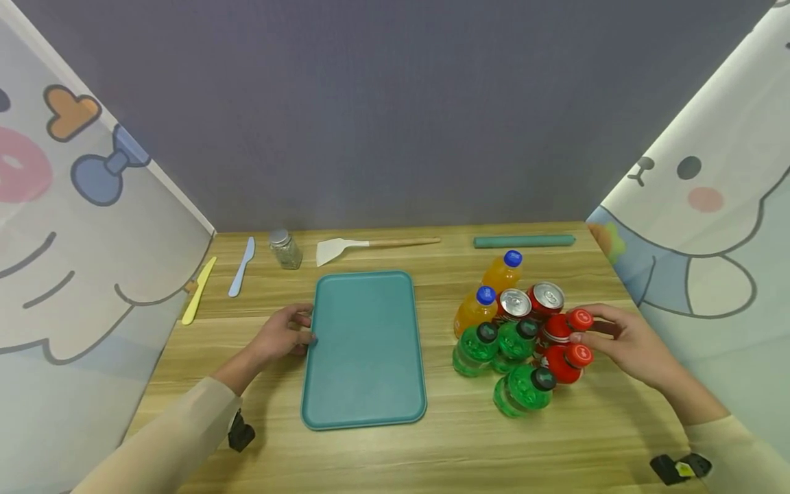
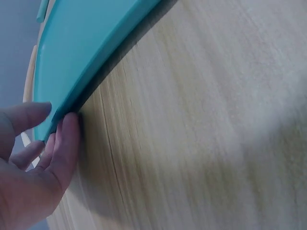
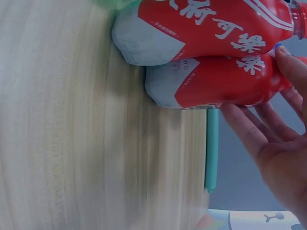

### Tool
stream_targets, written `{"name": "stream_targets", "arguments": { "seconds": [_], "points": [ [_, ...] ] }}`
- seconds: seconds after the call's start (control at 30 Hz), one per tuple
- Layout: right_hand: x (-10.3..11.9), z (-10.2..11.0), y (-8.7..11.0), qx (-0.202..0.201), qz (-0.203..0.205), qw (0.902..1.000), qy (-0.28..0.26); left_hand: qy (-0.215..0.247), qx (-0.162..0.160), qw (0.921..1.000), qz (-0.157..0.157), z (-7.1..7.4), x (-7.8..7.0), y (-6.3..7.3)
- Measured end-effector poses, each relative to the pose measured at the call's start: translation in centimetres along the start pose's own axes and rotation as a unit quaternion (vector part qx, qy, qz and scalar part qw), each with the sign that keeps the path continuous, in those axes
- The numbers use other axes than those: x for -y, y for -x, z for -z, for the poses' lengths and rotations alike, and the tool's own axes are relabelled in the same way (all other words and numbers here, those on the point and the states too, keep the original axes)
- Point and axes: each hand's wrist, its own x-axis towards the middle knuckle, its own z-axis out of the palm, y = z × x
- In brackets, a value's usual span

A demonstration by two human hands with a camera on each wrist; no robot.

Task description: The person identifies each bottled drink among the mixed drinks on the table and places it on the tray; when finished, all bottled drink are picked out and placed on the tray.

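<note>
At the left edge of a teal tray point(image 1: 364, 350) is my left hand point(image 1: 280, 336); its thumb lies over the rim and its fingers curl against the side, holding the edge. My right hand point(image 1: 636, 346) grips the farther red bottle point(image 3: 225, 86), thumb on one side and fingers on the other. A second red bottle point(image 1: 563, 365) stands right beside it, nearer the front. Both carry white lettering and red caps. Close by are several green bottles point(image 1: 521, 392) with black caps, two red cans point(image 1: 548, 296) and two orange drink bottles point(image 1: 475, 314) with blue caps.
Along the back lie a spatula point(image 1: 376, 243) and a green rod point(image 1: 524, 241). A small lidded jar point(image 1: 286, 250), a blue knife point(image 1: 242, 267) and a yellow knife point(image 1: 199, 291) are at the back left. Printed cloth panels point(image 1: 697, 274) flank the wooden table point(image 1: 457, 453).
</note>
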Motion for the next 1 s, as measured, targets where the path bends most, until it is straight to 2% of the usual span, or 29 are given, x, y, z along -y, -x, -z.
{"name": "stream_targets", "arguments": {
  "seconds": [0.27,0.47,0.77,0.9,1.0],
  "points": [
    [0.5,-0.2,0.0,-0.035,0.039,0.9986,0.008,0.028,0.002,0.9996,-0.001,0.1,0.2,0.0],
    [1.8,1.0,0.4,-0.071,0.005,0.9968,0.035,0.025,-0.001,0.9995,-0.017,-0.2,0.2,0.3],
    [4.3,3.3,0.6,-0.132,-0.027,0.9889,0.064,0.012,0.000,0.9995,-0.030,-0.3,0.4,0.3],
    [5.7,4.2,0.7,-0.148,-0.040,0.9868,0.050,0.010,-0.002,0.9995,-0.031,-0.3,0.5,0.3],
    [6.8,4.8,0.7,-0.164,-0.034,0.9853,0.033,0.011,-0.004,0.9995,-0.028,-0.3,0.5,0.3]
  ]
}}
